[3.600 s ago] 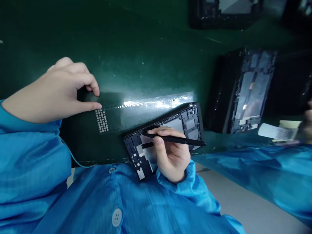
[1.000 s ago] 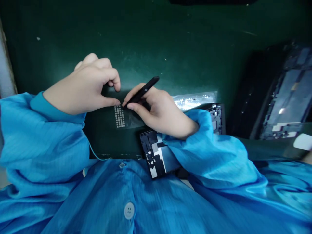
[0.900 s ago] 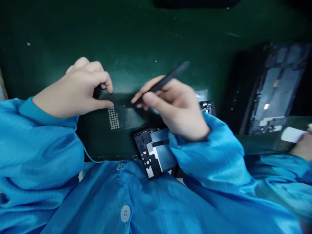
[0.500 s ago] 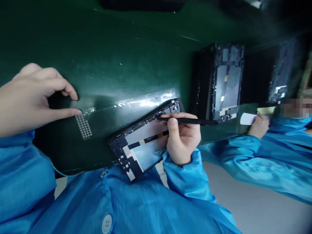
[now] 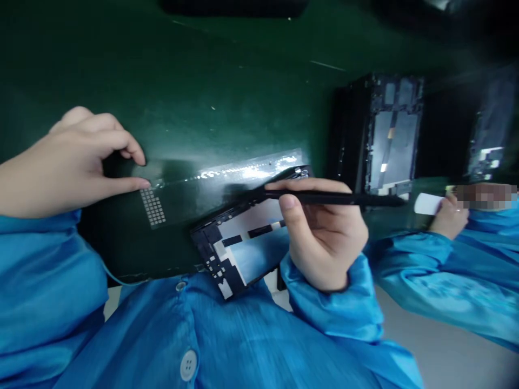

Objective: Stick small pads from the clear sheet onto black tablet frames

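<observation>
My left hand (image 5: 87,156) lies at the left with thumb and index finger apart. Its thumb tip touches the corner of a clear sheet (image 5: 182,202), beside a block of small grey squares (image 5: 153,208). My right hand (image 5: 324,232) pinches slim black tweezers (image 5: 336,198), whose tip is hidden or lost against the dark frame. Beneath this hand a black phone frame (image 5: 208,254) lies tilted at the table's near edge, with a silvery panel and black strip inside. The hand covers its right part.
A stack of similar phone frames (image 5: 395,140) stands at the right, another stack (image 5: 490,124) beyond it. A co-worker's hand (image 5: 450,216) holds a white card (image 5: 427,204) at the far right. A dark object (image 5: 235,6) lies along the back of the green table (image 5: 121,70).
My right hand with the tweezers has lifted a little off the phone frame and shifted right. The whole view has slid slightly; my left thumb remains at the sheet's corner.
</observation>
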`<state>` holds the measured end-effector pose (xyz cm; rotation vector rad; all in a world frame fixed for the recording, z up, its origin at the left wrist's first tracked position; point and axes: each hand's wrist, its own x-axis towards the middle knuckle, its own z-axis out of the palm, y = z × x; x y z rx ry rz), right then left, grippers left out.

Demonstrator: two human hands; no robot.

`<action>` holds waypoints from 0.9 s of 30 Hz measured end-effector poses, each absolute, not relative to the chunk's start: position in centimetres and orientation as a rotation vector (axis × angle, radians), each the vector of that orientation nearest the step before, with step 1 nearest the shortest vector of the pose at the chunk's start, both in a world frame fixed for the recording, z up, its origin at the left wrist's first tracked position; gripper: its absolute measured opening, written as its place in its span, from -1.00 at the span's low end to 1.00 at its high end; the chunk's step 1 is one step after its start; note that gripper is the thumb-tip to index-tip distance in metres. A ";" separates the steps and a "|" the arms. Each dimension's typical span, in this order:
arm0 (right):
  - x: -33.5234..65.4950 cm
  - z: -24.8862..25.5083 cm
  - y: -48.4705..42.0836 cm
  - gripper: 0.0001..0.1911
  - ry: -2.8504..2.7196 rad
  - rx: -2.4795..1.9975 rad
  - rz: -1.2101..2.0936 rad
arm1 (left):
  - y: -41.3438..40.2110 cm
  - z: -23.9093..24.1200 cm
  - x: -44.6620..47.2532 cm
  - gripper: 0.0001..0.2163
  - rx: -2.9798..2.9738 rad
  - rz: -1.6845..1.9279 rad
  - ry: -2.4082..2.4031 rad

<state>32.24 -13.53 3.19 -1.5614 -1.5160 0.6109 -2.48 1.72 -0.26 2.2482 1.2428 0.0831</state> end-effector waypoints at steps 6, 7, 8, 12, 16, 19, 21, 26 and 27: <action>25.6 1.4 -5.8 -0.88 -1.993 -1.053 1.236 | 1.5 1.2 -1.3 -0.78 2.292 0.044 1.122; 24.8 0.6 -5.2 -0.88 -2.010 -1.037 1.268 | 1.5 1.1 -1.2 -0.80 2.288 0.028 1.127; 24.3 0.1 -4.8 -0.88 -2.018 -1.039 1.288 | 1.5 1.1 -1.2 -0.80 2.283 0.018 1.136; 24.5 -0.3 -4.9 -0.86 -2.002 -1.087 1.339 | 1.6 0.5 -1.2 -0.79 2.262 0.041 1.149; 24.7 0.3 -5.1 -0.88 -2.043 -1.094 1.323 | 1.6 0.3 -1.4 -0.79 2.242 0.070 1.139; 24.4 -0.1 -4.5 -0.91 -2.052 -1.087 1.303 | 1.6 0.4 -1.4 -0.79 2.269 0.035 1.152; 24.6 -0.2 -4.4 -0.92 -1.958 -1.081 1.366 | 1.5 0.5 -1.3 -0.78 2.290 0.007 1.159; 29.0 1.2 -8.2 -0.91 -1.485 -1.237 1.239 | 1.4 0.9 -1.2 -0.75 2.276 0.070 1.163; 30.2 1.4 -9.5 -0.93 -1.403 -1.320 1.059 | 1.4 0.9 -1.3 -0.71 2.268 0.093 1.154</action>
